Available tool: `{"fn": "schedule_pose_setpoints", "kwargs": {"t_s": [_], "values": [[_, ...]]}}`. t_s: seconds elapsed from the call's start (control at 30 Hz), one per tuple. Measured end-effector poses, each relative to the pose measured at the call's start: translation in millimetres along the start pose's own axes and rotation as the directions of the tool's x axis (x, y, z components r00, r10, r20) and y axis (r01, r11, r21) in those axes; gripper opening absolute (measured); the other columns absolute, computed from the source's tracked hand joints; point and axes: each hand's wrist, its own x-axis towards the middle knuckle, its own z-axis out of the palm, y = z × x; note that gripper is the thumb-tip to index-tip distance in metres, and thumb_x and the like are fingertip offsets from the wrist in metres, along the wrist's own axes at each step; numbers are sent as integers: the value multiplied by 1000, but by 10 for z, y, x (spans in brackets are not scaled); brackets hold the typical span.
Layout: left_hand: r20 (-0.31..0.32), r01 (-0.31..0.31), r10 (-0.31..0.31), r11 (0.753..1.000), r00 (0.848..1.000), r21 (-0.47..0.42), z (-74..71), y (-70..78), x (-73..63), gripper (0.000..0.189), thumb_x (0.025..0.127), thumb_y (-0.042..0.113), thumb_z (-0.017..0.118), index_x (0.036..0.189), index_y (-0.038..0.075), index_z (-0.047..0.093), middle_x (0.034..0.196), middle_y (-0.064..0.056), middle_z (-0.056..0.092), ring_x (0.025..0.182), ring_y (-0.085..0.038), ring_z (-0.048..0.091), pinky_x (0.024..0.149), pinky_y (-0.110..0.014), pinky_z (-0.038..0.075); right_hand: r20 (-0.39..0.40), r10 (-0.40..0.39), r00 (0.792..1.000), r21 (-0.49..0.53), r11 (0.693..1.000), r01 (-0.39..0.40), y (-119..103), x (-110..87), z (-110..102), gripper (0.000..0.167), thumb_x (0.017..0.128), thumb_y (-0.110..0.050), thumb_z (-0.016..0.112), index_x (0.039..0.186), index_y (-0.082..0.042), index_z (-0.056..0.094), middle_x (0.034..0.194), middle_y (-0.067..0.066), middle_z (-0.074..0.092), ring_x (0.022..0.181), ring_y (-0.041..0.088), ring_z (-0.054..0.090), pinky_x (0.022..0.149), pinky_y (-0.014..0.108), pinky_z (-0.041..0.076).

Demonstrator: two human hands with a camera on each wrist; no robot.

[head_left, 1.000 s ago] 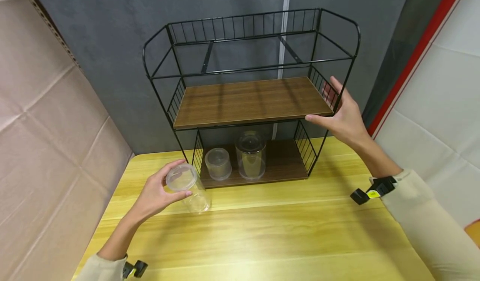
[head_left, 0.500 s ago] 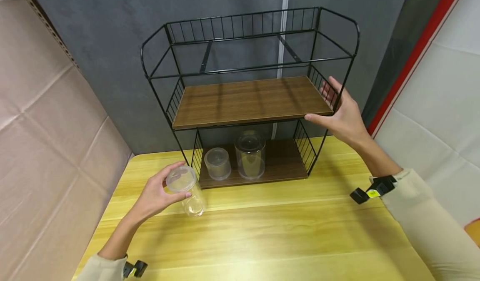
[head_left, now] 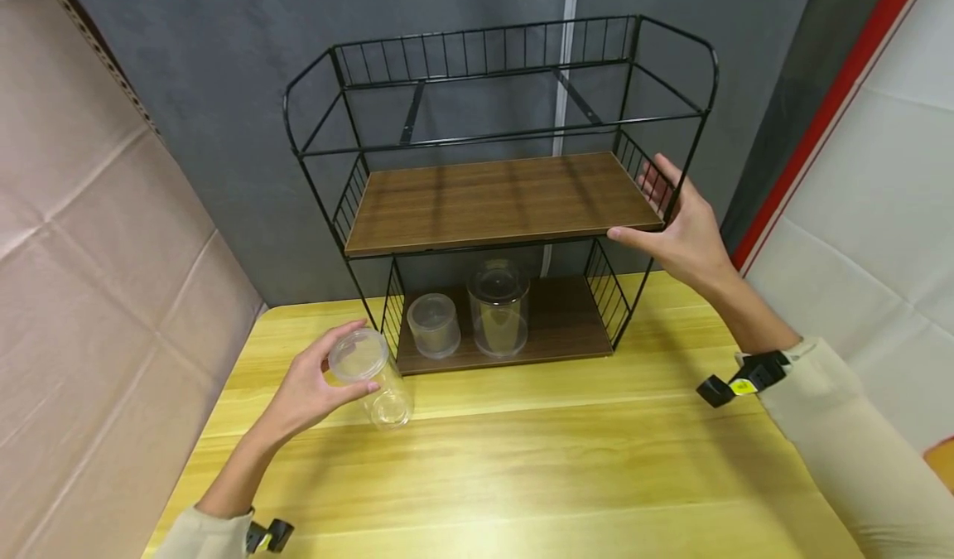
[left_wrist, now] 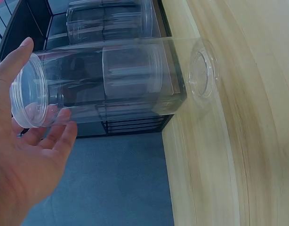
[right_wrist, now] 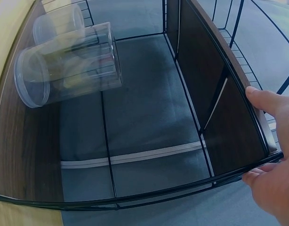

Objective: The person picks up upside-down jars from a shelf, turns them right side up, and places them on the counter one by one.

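Note:
My left hand (head_left: 305, 389) grips a tall clear plastic jar (head_left: 391, 402) around its lidded top, thumb on the near side and fingers round the far side. The jar leans in the head view, its base over the table just in front of the rack's left end. In the left wrist view the jar (left_wrist: 78, 89) is see-through, with the rack behind it. My right hand (head_left: 686, 240) grips the right end of the black two-board wire rack (head_left: 499, 203). Its thumb lies on the middle board's front edge, and its fingers reach behind the side wires.
On the rack's lower board (head_left: 570, 319) stand a short lidded clear jar (head_left: 434, 327) at left and a taller clear jar (head_left: 501, 319) near the middle. The rack's top tier is bare frame. A grey wall (head_left: 224, 170) stands behind the pale wooden table (head_left: 566, 451).
The base of the held jar has swung slightly left and toward the front. Both hands stay nearly where they were, and the rack stands as before.

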Motion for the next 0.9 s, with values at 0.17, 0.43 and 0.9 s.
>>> {"fn": "schedule_pose_setpoints", "kwargs": {"t_s": [0.17,0.43,0.9], "values": [[-89,-83,84,996,992,17,-12,61,-3,94,72,10,99,154,10,53,152,-12,57,138,-20,53,113,-9,37,3,-2,1000,2,1000,2,-1,0,-2,109,85,3,86,170,-12,19,169,20,34,155,31,37,123,22,34],[-266,-211,229,973,937,94,8,361,16,108,63,1,101,158,14,51,156,-10,54,147,-13,44,120,-19,30,0,-2,1000,-3,1000,2,0,-1,-3,109,85,3,86,170,-12,20,168,18,36,155,31,38,122,22,35],[-258,-354,347,935,902,21,260,852,160,96,80,36,95,159,9,48,161,-12,48,151,-28,43,126,-30,32,2,-7,1000,-10,1000,7,4,4,8,108,85,4,86,169,-11,20,168,19,36,155,32,38,122,21,35]]}}
